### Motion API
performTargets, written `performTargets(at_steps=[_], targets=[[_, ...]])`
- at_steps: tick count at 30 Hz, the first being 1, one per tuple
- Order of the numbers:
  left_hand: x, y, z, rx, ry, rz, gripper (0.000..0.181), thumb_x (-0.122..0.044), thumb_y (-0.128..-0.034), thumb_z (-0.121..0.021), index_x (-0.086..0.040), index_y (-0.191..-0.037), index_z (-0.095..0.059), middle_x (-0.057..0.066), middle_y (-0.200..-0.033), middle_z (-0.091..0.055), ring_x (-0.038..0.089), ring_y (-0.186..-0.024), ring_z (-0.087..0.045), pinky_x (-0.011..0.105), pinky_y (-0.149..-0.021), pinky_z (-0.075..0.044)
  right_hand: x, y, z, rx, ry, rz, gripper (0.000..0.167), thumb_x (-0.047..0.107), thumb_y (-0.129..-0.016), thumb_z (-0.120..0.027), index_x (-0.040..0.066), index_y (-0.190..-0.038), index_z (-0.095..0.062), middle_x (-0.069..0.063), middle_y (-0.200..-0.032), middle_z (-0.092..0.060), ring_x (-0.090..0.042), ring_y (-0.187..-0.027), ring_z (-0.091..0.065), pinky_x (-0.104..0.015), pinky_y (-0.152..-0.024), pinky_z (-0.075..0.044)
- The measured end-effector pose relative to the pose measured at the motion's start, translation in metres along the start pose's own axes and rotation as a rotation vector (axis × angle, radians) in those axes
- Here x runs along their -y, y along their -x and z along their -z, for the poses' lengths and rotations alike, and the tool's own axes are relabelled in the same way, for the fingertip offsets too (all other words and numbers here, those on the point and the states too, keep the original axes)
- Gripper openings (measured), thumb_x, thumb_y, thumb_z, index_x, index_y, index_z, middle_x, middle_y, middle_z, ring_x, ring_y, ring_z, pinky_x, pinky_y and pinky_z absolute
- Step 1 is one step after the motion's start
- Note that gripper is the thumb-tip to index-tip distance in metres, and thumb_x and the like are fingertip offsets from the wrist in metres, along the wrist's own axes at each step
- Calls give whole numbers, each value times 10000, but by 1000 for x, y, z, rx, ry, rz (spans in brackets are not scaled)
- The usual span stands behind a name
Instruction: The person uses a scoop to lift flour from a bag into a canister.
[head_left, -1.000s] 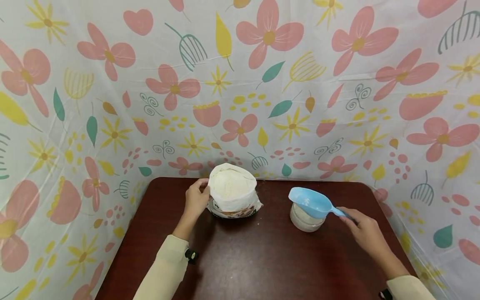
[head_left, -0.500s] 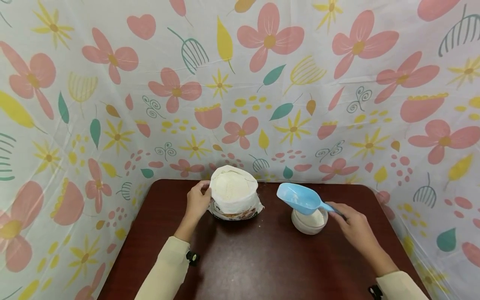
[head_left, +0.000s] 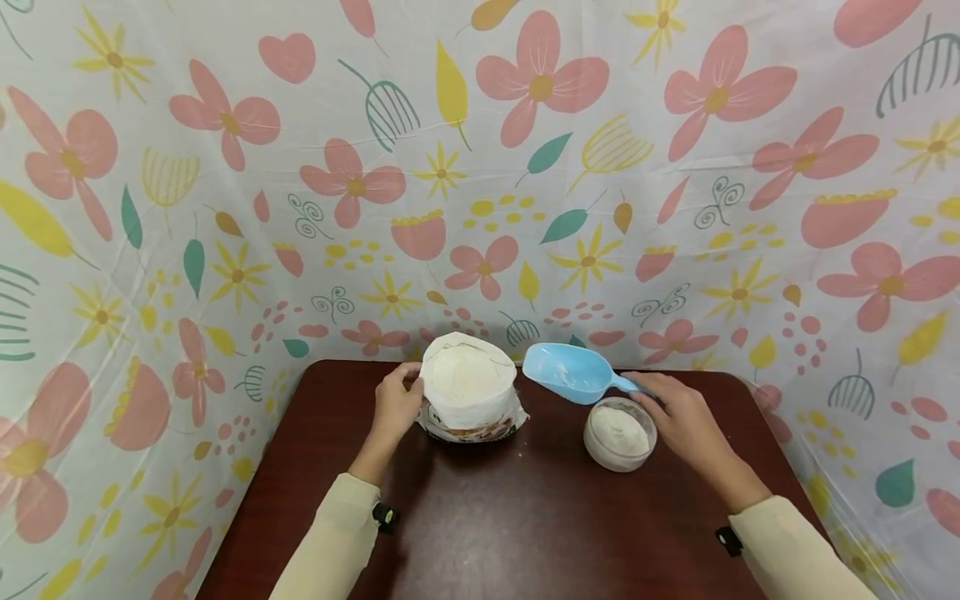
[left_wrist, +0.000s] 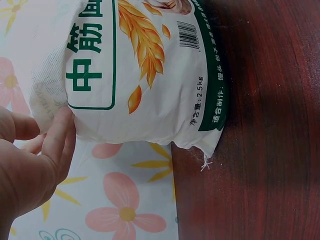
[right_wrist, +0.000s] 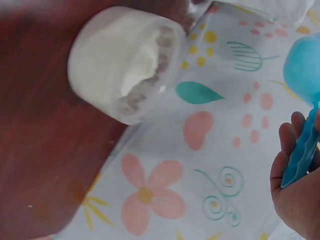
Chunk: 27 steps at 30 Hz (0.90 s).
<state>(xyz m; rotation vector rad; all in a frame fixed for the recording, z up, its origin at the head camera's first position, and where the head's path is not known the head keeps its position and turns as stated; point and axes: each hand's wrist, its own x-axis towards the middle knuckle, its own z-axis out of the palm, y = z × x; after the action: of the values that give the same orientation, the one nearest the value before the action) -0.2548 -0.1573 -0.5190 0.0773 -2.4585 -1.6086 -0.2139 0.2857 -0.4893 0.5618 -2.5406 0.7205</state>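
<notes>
A white flour bag [head_left: 468, 412] stands at the back of the table, its top folded back and pale flour showing inside. My left hand [head_left: 396, 404] pinches the bag's rim at its left side; the left wrist view shows thumb and fingers [left_wrist: 60, 130] on the folded edge. Between the bag and a clear round jar [head_left: 620, 457], my right hand [head_left: 686, 417] grips a light blue scoop [head_left: 570, 372] by its handle. The scoop is raised, with a little white powder clinging inside its bowl. White powder partly fills the jar, as the right wrist view also shows.
The dark red-brown table [head_left: 487, 517] meets a flower-printed cloth [head_left: 480, 167] at the back and sides. A few white specks lie on the table near the bag's right side.
My right hand has carried the scoop leftward and up from over the jar toward the bag, uncovering the powder in the jar. My left hand keeps its hold on the bag.
</notes>
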Motion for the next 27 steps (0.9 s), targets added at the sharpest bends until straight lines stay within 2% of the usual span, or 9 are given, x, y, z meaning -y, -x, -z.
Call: performTargets(at_steps=[9, 11, 14, 18, 23, 27], targets=[[2, -1, 0, -6, 7, -4, 265, -78, -1013, -605, -19, -1252, -702, 180, -1084, -715, 179, -756, -712, 263, -637, -634, 12, -37, 6, 32, 15, 113, 351, 64, -931, -747, 102, -1279, -725, -68, -1132, -764, -253, -994, -713, -474, -771, -600], [2, -1, 0, -8, 5, -6, 265, -80, -1013, -605, -17, -1251, -703, 179, -1079, -717, 175, -743, -711, 265, -633, -633, 15, -46, 8, 50, 28, 155, 365, 54, -925, -750, 98, -1285, -722, -57, -1108, -767, -218, -938, -699, -439, -743, -588], [2, -1, 0, -5, 1, -7, 270, -78, -1014, -603, -14, -1259, -698, 181, -1083, -717, 182, -749, -715, 266, -635, -632, 20, -62, 10, 43, 35, 261, 382, 26, -895, -768, 78, -1271, -727, -73, -1097, -770, -235, -915, -699, -451, -766, -572], [1, 0, 0, 0, 9, -5, 273, -76, -1016, -600, -6, -1263, -693, 189, -1092, -714, 215, -784, -723, 269, -645, -636, 30, -81, 12, 41, 54, 359, 342, 25, -874, -788, 59, -1211, -749, -98, -1113, -769, -303, -984, -728, -498, -822, -601], [1, -1, 0, 2, 13, -7, 268, -81, -1017, -599, -7, -1256, -694, 184, -1093, -713, 221, -842, -717, 261, -649, -638, 44, -95, 15, 125, 107, 346, 314, 76, -912, -770, 101, -1225, -754, -68, -1129, -765, -283, -997, -720, -472, -803, -613], [2, -2, 0, -1, 20, -3, 259, -81, -1015, -593, -15, -1242, -700, 178, -1088, -713, 226, -847, -713, 266, -648, -641, 52, -110, 16, 171, 130, 399, 337, 59, -917, -760, 99, -1251, -743, -85, -1150, -762, -298, -1028, -715, -478, -835, -616]])
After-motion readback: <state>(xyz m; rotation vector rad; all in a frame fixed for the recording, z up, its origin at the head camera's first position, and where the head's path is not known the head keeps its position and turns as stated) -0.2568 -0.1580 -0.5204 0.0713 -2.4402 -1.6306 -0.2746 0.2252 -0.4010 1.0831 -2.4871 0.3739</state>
